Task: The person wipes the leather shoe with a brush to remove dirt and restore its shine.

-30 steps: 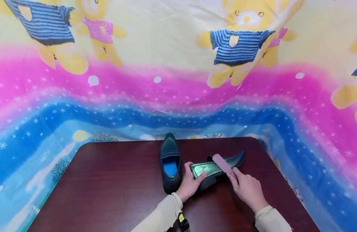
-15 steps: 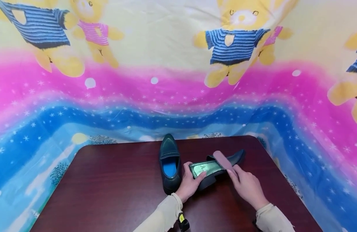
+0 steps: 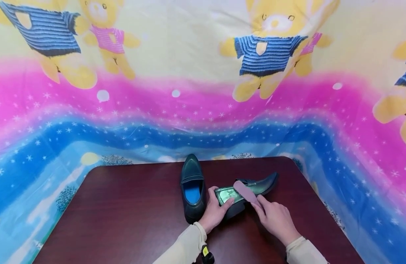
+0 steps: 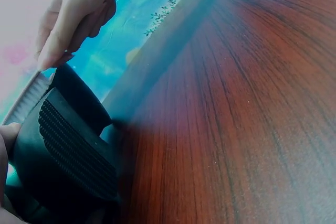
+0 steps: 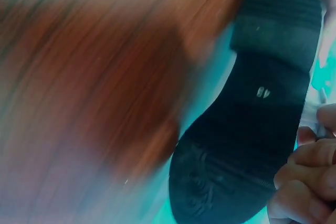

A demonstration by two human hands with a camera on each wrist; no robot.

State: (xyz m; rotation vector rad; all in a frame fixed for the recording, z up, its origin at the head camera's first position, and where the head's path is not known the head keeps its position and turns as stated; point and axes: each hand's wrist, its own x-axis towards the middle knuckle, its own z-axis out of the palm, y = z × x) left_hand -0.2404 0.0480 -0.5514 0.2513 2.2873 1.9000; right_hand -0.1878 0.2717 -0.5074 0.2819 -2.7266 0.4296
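Note:
My left hand point(image 3: 214, 212) grips a dark green loafer point(image 3: 267, 183) at its heel end, thumb pressed on the shiny green side. The loafer is tipped on its side with its toe pointing right. In the right wrist view its black sole point(image 5: 257, 98) shows, and the ribbed heel point(image 4: 79, 148) appears in the left wrist view. A brush point(image 3: 245, 192) with a pinkish back and pale bristles is pinched at one end by my right hand point(image 3: 278, 220). Its head lies across the loafer's side near the middle.
A matching loafer point(image 3: 191, 183) with a blue insole stands upright to the left of my left hand, toe toward the far edge. The dark red-brown wooden table point(image 3: 130, 212) has rounded far corners. Bear-printed cloth point(image 3: 203, 110) hangs behind and around it.
The brush and my right hand have shifted left along the loafer's side, toward the heel, and slightly nearer. My left hand keeps its grip on the heel end.

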